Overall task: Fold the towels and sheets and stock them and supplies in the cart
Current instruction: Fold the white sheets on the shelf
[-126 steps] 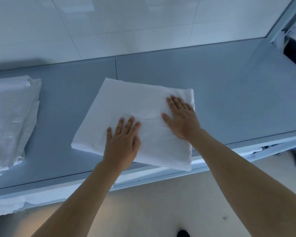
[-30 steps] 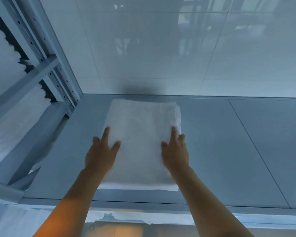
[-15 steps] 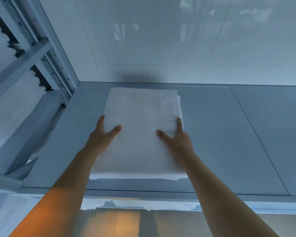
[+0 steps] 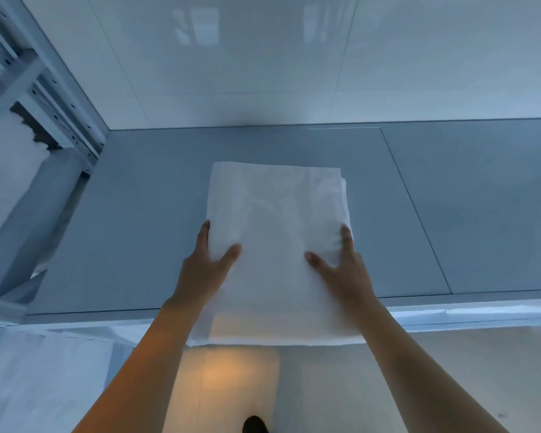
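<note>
Nearest the camera, a dark shoe tip (image 4: 254, 425) shows on the pale floor (image 4: 325, 385), and two bare forearms reach up from it toward the grey shelf (image 4: 138, 229). One folded white sheet (image 4: 275, 245) sits between the hands: the left hand (image 4: 205, 270) grips its left edge, thumb laid on top and fingers tucked under the side, and the right hand (image 4: 344, 270) grips the right edge the same way, thumb spread across the cloth. Half a second ago the whole bundle lay on the shelf with its near edge inside the lip; now that near edge overhangs the lip and hangs above the floor, so the sheet has been drawn back toward the person. To my reading, that means the folding is finished and the bundle is being taken off the shelf for stocking in the cart, which is not in view. Counted: one folded sheet in hand, two hands, one shoe. Farther left stands a metal rack (image 4: 44, 89) holding white linen (image 4: 10, 170), number unclear, and behind everything runs a glossy tiled wall (image 4: 294, 57).
</note>
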Demonstrator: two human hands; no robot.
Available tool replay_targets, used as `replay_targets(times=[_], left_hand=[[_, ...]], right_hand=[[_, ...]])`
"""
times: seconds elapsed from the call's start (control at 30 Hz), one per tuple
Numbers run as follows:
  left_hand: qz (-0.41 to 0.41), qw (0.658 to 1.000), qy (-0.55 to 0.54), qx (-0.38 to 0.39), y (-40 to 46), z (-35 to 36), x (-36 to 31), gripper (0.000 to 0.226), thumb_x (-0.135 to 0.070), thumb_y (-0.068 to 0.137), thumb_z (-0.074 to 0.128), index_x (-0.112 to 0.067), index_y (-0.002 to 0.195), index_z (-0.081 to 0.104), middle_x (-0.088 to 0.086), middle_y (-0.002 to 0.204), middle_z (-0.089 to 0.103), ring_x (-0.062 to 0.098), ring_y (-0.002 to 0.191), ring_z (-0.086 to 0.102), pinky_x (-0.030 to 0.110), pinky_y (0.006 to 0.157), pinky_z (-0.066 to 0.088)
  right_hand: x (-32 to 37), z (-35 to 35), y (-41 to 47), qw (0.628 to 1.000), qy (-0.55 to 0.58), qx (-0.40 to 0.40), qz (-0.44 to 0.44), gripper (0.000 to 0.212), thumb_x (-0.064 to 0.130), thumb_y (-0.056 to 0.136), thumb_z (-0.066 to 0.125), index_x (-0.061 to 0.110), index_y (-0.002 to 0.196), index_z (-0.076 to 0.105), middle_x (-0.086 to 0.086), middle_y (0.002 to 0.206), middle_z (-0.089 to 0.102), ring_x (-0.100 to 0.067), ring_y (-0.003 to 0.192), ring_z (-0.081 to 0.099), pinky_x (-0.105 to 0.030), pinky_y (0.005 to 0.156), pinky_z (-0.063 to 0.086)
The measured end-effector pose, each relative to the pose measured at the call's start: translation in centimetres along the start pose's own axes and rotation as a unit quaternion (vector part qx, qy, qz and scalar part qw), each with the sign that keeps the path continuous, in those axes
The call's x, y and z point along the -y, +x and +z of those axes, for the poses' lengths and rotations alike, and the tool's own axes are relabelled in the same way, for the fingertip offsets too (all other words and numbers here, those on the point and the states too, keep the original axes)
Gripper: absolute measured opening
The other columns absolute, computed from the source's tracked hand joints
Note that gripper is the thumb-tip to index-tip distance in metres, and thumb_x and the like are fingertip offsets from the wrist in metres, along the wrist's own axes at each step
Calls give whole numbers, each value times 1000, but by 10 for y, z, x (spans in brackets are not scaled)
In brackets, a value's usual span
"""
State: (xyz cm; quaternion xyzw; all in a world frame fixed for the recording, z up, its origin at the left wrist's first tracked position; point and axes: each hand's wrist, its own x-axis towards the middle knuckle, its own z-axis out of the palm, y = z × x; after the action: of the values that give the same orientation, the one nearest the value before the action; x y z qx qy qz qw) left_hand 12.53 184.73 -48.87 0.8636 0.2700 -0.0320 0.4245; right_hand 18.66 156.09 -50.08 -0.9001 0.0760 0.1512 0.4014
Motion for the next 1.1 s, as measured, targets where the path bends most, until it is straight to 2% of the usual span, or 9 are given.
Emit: replay_targets(times=[0.1, 0.27, 0.43, 0.67, 0.8, 0.87, 0.93, 1.03, 1.1], left_hand=[[7, 1000, 0, 12, -18, 30, -22, 92, -74, 85, 63, -49, 158, 13, -1, 139, 63, 35, 119, 63, 42, 96, 51], [11, 1000, 3, 29, -36, 81, -64, 94, -69, 88, 63, -38, 160, 11, 9, 140, 61, 37, 122, 61, 48, 103, 49], [-3, 998, -26, 49, -41, 119, -93, 102, -71, 82, 70, -34, 159, 14, 4, 143, 59, 33, 126, 59, 45, 106, 48], [-70, 993, -81, 55, -36, 123, -101, 110, -79, 56, 82, -50, 148, 30, -13, 125, 65, 21, 108, 67, 37, 86, 58], [-132, 985, -77, 75, -26, 121, -106, 112, -79, 45, 85, -31, 140, 48, -7, 117, 68, 18, 94, 70, 32, 69, 56], [-160, 982, -51, 85, -22, 121, -111, 100, -77, 46, 87, -20, 125, 63, 0, 110, 73, 20, 88, 72, 32, 65, 56], [-159, 984, -34, 70, -25, 124, -116, 85, -74, 48, 89, -14, 106, 72, 5, 100, 76, 23, 87, 74, 36, 70, 59], [-131, 991, 31, 19, -43, 132, -133, 88, -64, 61, 90, -7, 120, 56, 10, 118, 68, 32, 112, 67, 41, 94, 54], [-91, 991, 99, 3, -60, 137, -148, 86, -57, 66, 88, -8, 121, 43, 16, 119, 63, 39, 115, 62, 42, 94, 51]], right_hand=[[-24, -32, -6, 1000, -3, -8, 14, 107, 76, 78, 68, 51, 158, 1, -12, 146, 49, -37, 130, 52, -43, 103, 42], [-59, -84, -1, 998, 12, -36, 44, 116, 74, 75, 74, 37, 161, 5, -15, 150, 49, -41, 135, 49, -52, 112, 41], [-84, -123, 14, 996, 36, -30, 72, 123, 77, 68, 78, 31, 161, 11, -11, 150, 52, -36, 135, 52, -47, 111, 45], [-90, -135, 23, 997, 27, 3, 72, 133, 87, 49, 76, 36, 155, 15, -9, 143, 54, -34, 129, 56, -50, 107, 47], [-89, -139, 29, 995, 64, 1, 79, 125, 80, 49, 84, 42, 152, 24, 6, 136, 62, -27, 123, 61, -47, 103, 52], [-87, -140, 28, 993, 80, -8, 87, 124, 75, 48, 88, 43, 151, 27, 8, 134, 63, -26, 121, 62, -47, 102, 52], [-80, -137, 22, 995, 57, -23, 79, 124, 71, 51, 89, 42, 153, 24, 8, 135, 62, -28, 123, 61, -47, 103, 51], [-66, -129, 6, 998, -20, -53, 40, 124, 65, 61, 86, 40, 158, 13, 1, 138, 61, -33, 123, 60, -43, 99, 47], [-58, -122, -9, 994, -74, -74, 19, 118, 62, 70, 80, 41, 159, 5, -4, 131, 60, -36, 116, 61, -44, 93, 47]])
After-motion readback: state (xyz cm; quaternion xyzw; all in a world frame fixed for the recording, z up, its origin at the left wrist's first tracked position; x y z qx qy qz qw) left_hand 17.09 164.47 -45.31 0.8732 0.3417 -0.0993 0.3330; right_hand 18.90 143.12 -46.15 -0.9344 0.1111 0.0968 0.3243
